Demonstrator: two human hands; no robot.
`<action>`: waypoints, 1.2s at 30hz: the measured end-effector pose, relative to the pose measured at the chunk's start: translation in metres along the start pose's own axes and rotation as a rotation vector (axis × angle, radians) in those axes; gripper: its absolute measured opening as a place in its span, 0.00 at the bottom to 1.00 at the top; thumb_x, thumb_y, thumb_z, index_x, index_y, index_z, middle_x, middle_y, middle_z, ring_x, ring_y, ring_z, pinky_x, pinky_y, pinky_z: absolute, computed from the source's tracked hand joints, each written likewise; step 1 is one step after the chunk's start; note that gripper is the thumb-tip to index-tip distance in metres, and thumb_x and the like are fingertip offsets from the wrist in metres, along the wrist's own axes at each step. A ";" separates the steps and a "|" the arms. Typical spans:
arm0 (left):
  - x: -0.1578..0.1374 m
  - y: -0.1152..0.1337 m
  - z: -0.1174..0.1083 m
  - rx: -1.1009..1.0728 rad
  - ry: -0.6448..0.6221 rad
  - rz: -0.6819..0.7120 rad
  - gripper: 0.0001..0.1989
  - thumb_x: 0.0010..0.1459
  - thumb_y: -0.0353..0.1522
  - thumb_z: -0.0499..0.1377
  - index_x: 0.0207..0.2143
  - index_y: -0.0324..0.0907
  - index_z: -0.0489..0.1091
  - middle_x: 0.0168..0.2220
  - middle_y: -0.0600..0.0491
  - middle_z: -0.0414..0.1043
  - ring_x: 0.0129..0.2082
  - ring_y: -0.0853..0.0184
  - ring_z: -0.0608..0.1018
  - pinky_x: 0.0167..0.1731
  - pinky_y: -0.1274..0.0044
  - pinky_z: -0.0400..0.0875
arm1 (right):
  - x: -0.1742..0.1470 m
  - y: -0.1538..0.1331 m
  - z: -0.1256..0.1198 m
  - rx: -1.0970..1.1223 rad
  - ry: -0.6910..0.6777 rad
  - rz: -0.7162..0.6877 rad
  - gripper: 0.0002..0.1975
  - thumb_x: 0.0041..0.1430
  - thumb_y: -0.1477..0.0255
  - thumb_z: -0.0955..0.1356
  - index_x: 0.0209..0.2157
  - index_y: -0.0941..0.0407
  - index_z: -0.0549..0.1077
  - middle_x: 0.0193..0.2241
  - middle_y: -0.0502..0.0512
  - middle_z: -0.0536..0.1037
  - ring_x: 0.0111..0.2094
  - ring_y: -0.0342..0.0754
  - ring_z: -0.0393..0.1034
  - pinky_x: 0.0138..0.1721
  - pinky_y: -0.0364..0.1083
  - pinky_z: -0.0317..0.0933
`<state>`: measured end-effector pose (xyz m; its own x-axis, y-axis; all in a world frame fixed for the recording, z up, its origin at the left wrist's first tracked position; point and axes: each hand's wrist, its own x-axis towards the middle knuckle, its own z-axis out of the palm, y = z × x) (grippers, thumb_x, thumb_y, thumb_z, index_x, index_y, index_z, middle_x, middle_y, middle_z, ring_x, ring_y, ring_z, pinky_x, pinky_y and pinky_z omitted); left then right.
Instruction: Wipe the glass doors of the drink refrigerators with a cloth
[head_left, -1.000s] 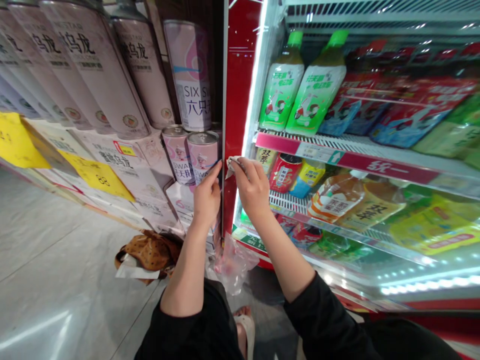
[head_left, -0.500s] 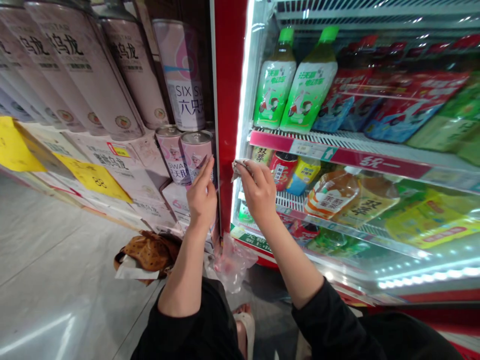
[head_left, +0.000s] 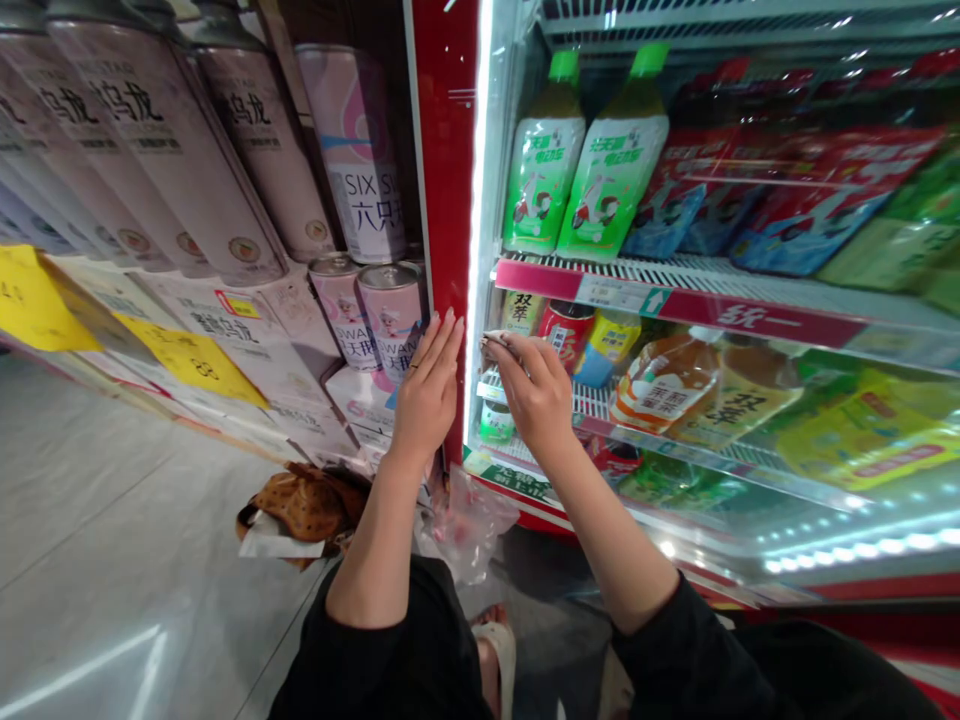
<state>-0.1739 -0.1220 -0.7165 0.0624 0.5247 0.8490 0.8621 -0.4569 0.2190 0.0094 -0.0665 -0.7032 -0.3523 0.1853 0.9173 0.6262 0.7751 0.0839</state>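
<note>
We have the crumpled pale wipe [head_left: 495, 338] just to the right of the red post [head_left: 448, 150] of the cooler, past the post's lit strip [head_left: 478, 190]; a second ago it was up against the post itself. Our right hand [head_left: 536, 390] pinches it at the fingertips, the other fingers bent close together, though the thumb is mostly hidden. We cannot tell whether the wipe touches the strip or the shelf edge behind it. Our left hand [head_left: 426, 385] has changed too: from sitting edge-on left of the post, it now lies flatter with its straight fingers reaching over the post, close together with slight gaps at the tips, holding nothing. Whether they press on it we cannot be sure. We judge that the work is passing from the post toward the cooler's inner edge, with our left hand perhaps steadying us. Farther right of the post stand green-capped bottles [head_left: 546, 175]; just left, pink cans [head_left: 390, 305]; at its foot, a clear plastic bag [head_left: 472, 525]; lower left, a brown bag [head_left: 304, 505] on the floor.
</note>
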 end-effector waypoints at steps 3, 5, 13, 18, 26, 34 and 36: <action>0.000 -0.002 0.003 0.007 -0.019 -0.002 0.31 0.81 0.30 0.46 0.82 0.50 0.47 0.81 0.51 0.55 0.82 0.63 0.54 0.80 0.61 0.58 | 0.007 -0.003 0.008 0.015 -0.093 -0.002 0.17 0.78 0.78 0.66 0.61 0.54 0.80 0.57 0.60 0.85 0.57 0.53 0.80 0.62 0.53 0.76; 0.001 -0.003 0.006 0.009 -0.030 -0.004 0.31 0.82 0.31 0.45 0.82 0.50 0.46 0.81 0.50 0.54 0.82 0.62 0.53 0.80 0.60 0.58 | 0.003 -0.001 0.009 0.024 -0.146 -0.046 0.18 0.77 0.78 0.66 0.61 0.55 0.80 0.58 0.61 0.85 0.59 0.53 0.79 0.63 0.52 0.75; -0.004 0.001 0.018 0.082 -0.103 0.033 0.34 0.80 0.27 0.44 0.83 0.49 0.41 0.81 0.51 0.53 0.82 0.62 0.52 0.80 0.65 0.58 | -0.027 0.019 -0.024 -0.055 0.005 -0.083 0.18 0.75 0.80 0.68 0.62 0.56 0.78 0.56 0.60 0.86 0.55 0.53 0.81 0.60 0.52 0.77; -0.007 0.003 0.023 0.132 -0.103 0.071 0.41 0.75 0.20 0.45 0.83 0.51 0.36 0.82 0.51 0.52 0.82 0.64 0.51 0.80 0.64 0.60 | -0.010 0.013 -0.013 -0.007 -0.028 0.003 0.18 0.77 0.79 0.66 0.61 0.54 0.80 0.56 0.61 0.86 0.58 0.52 0.80 0.63 0.53 0.77; -0.004 0.005 0.029 0.157 -0.060 0.076 0.45 0.72 0.17 0.46 0.83 0.52 0.35 0.81 0.53 0.52 0.81 0.63 0.52 0.80 0.64 0.60 | -0.032 0.019 -0.026 -0.030 -0.094 -0.139 0.18 0.77 0.80 0.66 0.61 0.58 0.80 0.55 0.62 0.86 0.56 0.53 0.80 0.62 0.50 0.76; -0.005 0.013 0.029 0.123 -0.101 0.085 0.44 0.72 0.17 0.44 0.83 0.54 0.35 0.82 0.55 0.50 0.82 0.63 0.51 0.81 0.64 0.56 | -0.022 0.025 -0.033 0.013 -0.072 0.091 0.20 0.77 0.78 0.66 0.64 0.51 0.79 0.59 0.60 0.84 0.60 0.55 0.78 0.65 0.56 0.75; -0.004 0.015 0.030 0.114 -0.116 0.084 0.44 0.72 0.17 0.44 0.83 0.54 0.35 0.82 0.55 0.49 0.82 0.62 0.51 0.81 0.63 0.57 | -0.020 0.025 -0.029 0.041 -0.124 0.030 0.20 0.77 0.79 0.65 0.63 0.52 0.79 0.59 0.60 0.84 0.61 0.54 0.78 0.66 0.55 0.75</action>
<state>-0.1456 -0.1094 -0.7313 0.1883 0.5703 0.7995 0.9025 -0.4216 0.0882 0.0523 -0.0678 -0.7078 -0.4190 0.2801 0.8637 0.6096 0.7918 0.0390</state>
